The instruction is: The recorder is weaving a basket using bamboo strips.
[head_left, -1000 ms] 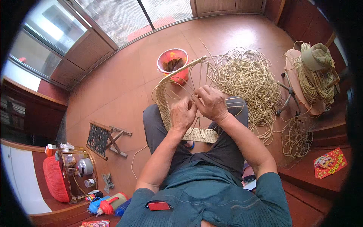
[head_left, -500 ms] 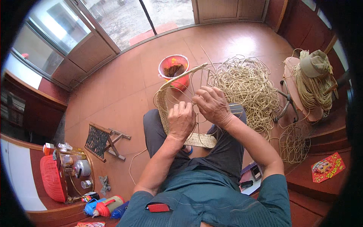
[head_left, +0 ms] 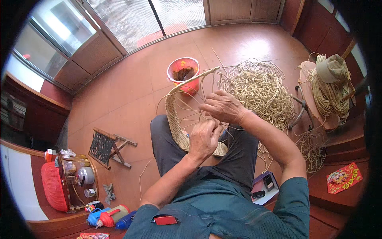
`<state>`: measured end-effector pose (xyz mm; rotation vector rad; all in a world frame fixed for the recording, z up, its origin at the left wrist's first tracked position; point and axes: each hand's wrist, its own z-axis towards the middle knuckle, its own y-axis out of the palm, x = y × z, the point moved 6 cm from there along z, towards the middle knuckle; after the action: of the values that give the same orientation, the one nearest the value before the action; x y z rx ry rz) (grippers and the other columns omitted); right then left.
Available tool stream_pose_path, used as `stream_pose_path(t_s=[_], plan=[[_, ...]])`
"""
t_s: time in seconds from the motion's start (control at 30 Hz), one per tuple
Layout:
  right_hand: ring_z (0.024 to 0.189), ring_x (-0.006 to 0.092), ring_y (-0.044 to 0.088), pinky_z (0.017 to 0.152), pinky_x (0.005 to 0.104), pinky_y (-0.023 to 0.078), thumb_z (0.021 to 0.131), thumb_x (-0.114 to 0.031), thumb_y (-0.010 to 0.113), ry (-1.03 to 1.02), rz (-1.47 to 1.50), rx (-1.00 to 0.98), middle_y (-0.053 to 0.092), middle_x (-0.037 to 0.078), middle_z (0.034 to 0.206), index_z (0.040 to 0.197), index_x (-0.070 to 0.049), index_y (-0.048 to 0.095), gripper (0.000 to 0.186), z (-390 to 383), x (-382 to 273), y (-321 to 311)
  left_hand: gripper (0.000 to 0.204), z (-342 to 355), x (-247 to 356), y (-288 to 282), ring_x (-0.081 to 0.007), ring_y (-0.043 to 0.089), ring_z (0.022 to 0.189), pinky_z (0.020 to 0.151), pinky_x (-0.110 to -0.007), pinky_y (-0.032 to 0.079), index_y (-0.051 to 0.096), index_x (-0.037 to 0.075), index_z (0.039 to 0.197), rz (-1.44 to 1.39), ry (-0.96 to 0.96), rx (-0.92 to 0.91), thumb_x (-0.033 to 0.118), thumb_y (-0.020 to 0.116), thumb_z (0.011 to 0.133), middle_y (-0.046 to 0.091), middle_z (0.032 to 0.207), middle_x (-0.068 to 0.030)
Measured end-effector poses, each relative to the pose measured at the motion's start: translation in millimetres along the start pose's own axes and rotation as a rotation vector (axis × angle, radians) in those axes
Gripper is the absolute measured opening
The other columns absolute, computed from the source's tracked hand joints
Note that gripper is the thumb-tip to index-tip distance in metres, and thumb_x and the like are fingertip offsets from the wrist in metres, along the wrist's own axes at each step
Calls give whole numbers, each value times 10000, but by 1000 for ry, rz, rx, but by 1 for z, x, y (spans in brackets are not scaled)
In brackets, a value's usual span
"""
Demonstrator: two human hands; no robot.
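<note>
A curved woven strip of pale straw-coloured cord (head_left: 172, 115) stands between my knees, bending from the far end round to the near right. Loose strands stick out from its inner side. My left hand (head_left: 204, 140) is closed over the near part of the strip, pinching a strand and hiding some of the weave. Just beyond it and to the right, my right hand (head_left: 223, 106) has its fingers bent together around a thin cord. The exact grip of both hands is partly hidden by their backs.
A big tangle of cord (head_left: 260, 89) lies on the floor to the right. Behind the strip stands a red bucket (head_left: 191, 86). A folding stool (head_left: 104, 148) sits at left. Coiled cord (head_left: 327, 93) and a cap (head_left: 333, 68) rest on a chair at far right.
My left hand has moved nearer and to the right, down over the near part of the strip. My right hand has shifted slightly left and nearer.
</note>
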<state>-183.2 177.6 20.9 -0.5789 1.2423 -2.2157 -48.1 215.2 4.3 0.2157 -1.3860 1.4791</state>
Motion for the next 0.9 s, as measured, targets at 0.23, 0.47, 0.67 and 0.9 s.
stream_pose_path(t_s=[0.23,0.47,0.67,0.9], plan=[[941,165,657,861,367,498,934,-288,712,46,-46,22,656,-46,897,1153,-217,654,237,-4,14,-10,137,12,16,-43,-310,661,899,898,-469,503,730,66,906,118,327,64,175,807,934,698,848,-98],[826,240,674,757,416,512,948,-242,751,347,-33,294,656,29,783,944,-153,656,130,17,6,-32,121,19,9,-63,-256,668,660,636,-395,528,741,36,970,-15,106,60,148,785,983,689,747,-132],[827,266,674,750,445,528,932,-176,684,525,38,294,665,35,802,967,-155,644,57,-28,-5,15,170,-10,-18,-62,-263,737,698,668,-393,564,753,51,997,165,-49,-135,220,766,1001,735,777,-126],[842,264,664,758,429,521,928,-204,692,554,15,355,649,31,798,973,-159,655,74,-29,-25,13,298,-56,-68,-78,-351,706,721,689,-434,535,709,14,926,135,-480,-318,297,742,1010,696,784,-200]])
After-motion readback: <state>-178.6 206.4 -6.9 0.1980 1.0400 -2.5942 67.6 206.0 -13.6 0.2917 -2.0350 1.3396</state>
